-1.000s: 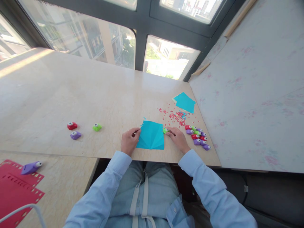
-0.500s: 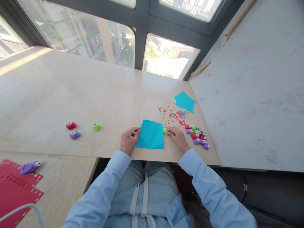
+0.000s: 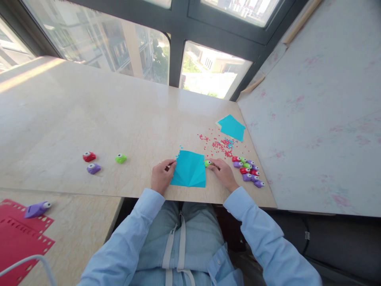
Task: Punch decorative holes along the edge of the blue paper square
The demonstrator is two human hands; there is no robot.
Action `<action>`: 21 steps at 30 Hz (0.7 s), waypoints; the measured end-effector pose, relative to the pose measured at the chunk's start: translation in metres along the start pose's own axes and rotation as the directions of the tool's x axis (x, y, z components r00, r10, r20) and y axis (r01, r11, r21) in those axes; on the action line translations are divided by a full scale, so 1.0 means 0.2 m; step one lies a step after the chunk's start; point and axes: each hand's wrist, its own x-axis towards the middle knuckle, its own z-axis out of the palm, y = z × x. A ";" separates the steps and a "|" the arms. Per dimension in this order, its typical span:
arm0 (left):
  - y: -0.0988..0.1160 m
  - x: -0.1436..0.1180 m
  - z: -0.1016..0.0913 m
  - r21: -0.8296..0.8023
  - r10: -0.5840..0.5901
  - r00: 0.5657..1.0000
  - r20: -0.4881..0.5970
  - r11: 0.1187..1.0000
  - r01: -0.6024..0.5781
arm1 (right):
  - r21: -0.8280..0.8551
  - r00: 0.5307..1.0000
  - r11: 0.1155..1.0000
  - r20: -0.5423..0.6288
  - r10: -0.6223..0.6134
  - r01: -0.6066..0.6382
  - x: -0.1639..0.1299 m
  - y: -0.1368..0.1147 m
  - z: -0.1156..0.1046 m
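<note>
A creased blue sheet of paper (image 3: 190,169) lies near the front edge of the table, small holes along its upper left side. My left hand (image 3: 162,174) pinches that sheet by its left edge. In my right hand (image 3: 222,172) is a small green craft punch (image 3: 208,163), held against the paper's right edge near the upper corner. Fingers hide part of the punch. Right of this hand, several red, green and purple craft punches (image 3: 247,171) sit in a cluster.
Red and blue paper bits (image 3: 222,146) are scattered beyond my right hand, below more blue paper (image 3: 232,127). Farther left stand a red punch (image 3: 89,156), a purple punch (image 3: 93,169) and a green punch (image 3: 120,158). Punched red sheets (image 3: 18,242) carry a larger purple punch (image 3: 37,209).
</note>
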 end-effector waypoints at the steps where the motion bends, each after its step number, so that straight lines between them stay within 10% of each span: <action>1: 0.00 0.00 0.00 -0.002 0.000 1.000 0.000 1.000 0.000 | 0.000 1.000 1.000 0.001 0.001 -0.001 0.00 0.00 0.00; 21: 0.02 -0.01 -0.01 -0.008 -0.006 1.000 0.003 1.000 0.006 | 0.009 0.997 1.000 0.079 0.015 -0.016 -0.02 -0.03 -0.01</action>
